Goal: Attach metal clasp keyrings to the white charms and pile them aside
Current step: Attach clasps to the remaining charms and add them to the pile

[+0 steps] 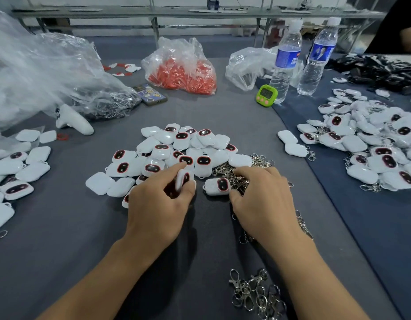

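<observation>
A heap of white charms (176,148) with red-rimmed dark faces lies in the middle of the grey table. My left hand (158,202) pinches one white charm (183,179) between thumb and fingers at the heap's near edge. My right hand (264,202) lies palm down on a tangle of metal clasp keyrings (241,174), fingers curled into it; what they grip is hidden. Another charm (217,186) rests between both hands. A second bunch of keyrings (255,294) sits near the front edge. Charms with keyrings attached are piled at the right (372,144).
More charms (17,167) lie at the left under clear plastic bags (38,72). A bag of red parts (183,70), a phone (150,94), a green timer (266,95) and two water bottles (285,58) stand behind. Another person's arm (407,40) is at far right.
</observation>
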Action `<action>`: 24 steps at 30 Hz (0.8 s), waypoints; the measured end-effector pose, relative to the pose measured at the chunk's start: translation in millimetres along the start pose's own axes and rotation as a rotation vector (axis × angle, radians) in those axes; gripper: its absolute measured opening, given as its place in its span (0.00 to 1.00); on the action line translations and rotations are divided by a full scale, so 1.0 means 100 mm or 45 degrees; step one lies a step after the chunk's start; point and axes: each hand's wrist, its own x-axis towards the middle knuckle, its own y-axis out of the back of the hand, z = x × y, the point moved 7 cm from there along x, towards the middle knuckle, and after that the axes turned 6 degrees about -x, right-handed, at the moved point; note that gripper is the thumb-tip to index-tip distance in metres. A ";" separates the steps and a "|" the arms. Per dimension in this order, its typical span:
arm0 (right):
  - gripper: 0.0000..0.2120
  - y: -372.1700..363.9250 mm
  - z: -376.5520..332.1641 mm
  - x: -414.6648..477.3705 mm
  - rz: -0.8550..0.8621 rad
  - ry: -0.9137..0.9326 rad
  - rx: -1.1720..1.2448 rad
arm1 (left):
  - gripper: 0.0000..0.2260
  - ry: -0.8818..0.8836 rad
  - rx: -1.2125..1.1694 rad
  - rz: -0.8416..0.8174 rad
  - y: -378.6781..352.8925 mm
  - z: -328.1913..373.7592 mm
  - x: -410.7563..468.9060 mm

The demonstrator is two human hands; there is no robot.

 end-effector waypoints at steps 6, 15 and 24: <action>0.05 -0.02 0.01 0.03 -0.010 0.005 -0.054 | 0.16 0.119 0.097 -0.147 -0.06 -0.08 0.02; 0.07 0.10 0.00 -0.10 0.293 -0.061 0.610 | 0.25 0.139 0.282 -0.209 -0.03 -0.05 0.00; 0.09 -0.19 -0.26 -0.14 -0.117 -0.068 1.028 | 0.23 -0.201 0.366 -0.303 -0.15 0.05 -0.03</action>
